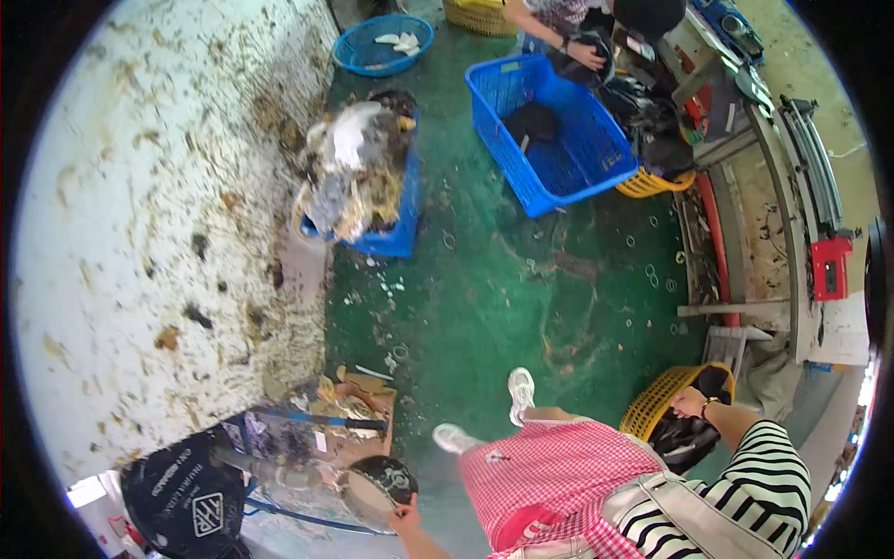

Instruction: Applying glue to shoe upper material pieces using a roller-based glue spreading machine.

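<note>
At the lower middle, my left hand (pixel 406 515) has its fingers closed on the rim of a round, shallow piece (pixel 372 492), beige on its face and black with pale marks at one side. It lies beside a cluttered stand (pixel 307 461) with a blue bar across it. My right hand (pixel 689 402) reaches into a tilted yellow basket (pixel 652 401) at the lower right. Its fingers are curled among dark, glossy black pieces (pixel 684 440), and what they grip is hidden.
A blue crate (pixel 559 200) holding a dark piece stands ahead, near another person's hand (pixel 587 58). At left, a blue bin (pixel 400 228) is heaped with scraps beside a stained white wall (pixel 186 186). A workbench (pixel 792 224) lines the right; a blue round basket (pixel 358 65) sits far back.
</note>
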### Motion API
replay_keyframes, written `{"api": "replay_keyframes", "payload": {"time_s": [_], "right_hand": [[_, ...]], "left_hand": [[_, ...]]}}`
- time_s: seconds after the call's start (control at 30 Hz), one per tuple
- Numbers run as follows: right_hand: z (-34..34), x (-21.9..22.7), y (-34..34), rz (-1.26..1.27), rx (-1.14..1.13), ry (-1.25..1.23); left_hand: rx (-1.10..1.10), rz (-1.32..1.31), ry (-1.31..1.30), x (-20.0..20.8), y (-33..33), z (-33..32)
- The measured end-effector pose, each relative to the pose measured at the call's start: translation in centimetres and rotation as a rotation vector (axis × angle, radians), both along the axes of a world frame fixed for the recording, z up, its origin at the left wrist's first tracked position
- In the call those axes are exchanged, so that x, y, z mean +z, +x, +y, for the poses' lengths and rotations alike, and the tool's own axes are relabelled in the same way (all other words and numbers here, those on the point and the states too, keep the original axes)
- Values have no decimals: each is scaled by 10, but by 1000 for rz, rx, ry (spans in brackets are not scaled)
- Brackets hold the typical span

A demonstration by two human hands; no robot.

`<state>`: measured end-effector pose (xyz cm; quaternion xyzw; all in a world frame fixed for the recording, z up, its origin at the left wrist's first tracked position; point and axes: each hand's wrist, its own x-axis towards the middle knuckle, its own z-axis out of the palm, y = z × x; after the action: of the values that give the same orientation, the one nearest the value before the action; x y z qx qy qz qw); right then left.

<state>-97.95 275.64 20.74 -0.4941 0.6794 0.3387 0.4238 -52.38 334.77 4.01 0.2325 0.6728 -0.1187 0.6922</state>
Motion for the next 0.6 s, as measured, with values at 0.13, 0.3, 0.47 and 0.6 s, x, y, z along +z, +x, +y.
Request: {"api": "replay_keyframes", "payload": {"time_s": [0.13,0.3,0.47,0.6], "right_hand": [[-102,-45,4,-191,403,5],[-200,-15,199,-423,453,-129],[-294,-21,317,-631,125,33],[-367,20,354,-631,112,-26]], "left_hand": [[126,10,-20,58,-19,-32],[-379,-111,183,209,17,-172],[-1457,-605,799,276,82,-304],[-1305,-512,794,334,169,-469]]}}
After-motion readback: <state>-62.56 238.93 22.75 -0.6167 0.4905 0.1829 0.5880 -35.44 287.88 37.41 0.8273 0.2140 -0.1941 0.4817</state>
